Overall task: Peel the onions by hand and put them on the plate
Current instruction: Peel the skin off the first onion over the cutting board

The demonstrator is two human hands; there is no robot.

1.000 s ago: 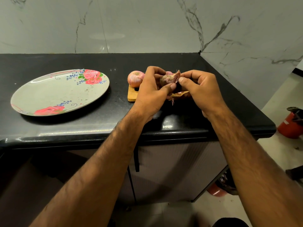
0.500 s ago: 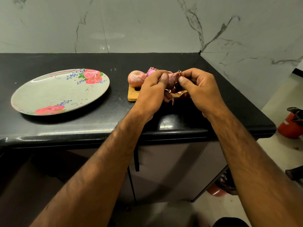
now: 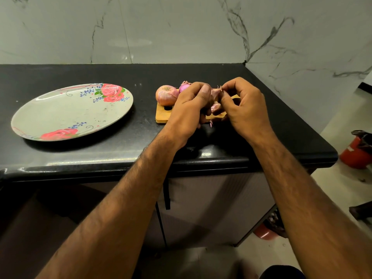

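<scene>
The held onion [image 3: 215, 94] is gripped by the curled fingers [image 3: 202, 91] of the left hand [image 3: 188, 106]. A strip of its papery skin is pinched at the tip between thumb and forefinger of the right hand [image 3: 244, 109], whose other fingers are curled inward. Whether the held onion touches anything beneath it cannot be told. Just under the fingertips, loose peel [image 3: 215, 107] is seen on the wooden board [image 3: 162, 115]. Just left of the left fingers, a larger unpeeled onion [image 3: 167, 95] rests on the board's far corner, and a small purple onion [image 3: 184, 88] is partly hidden behind the knuckles. Well to the left of both hands, the floral plate [image 3: 60, 109] lies on the black counter [image 3: 130, 77]. Far right of the fingers, past the counter's edge, a red bucket [image 3: 355, 153] is seen on the floor.
</scene>
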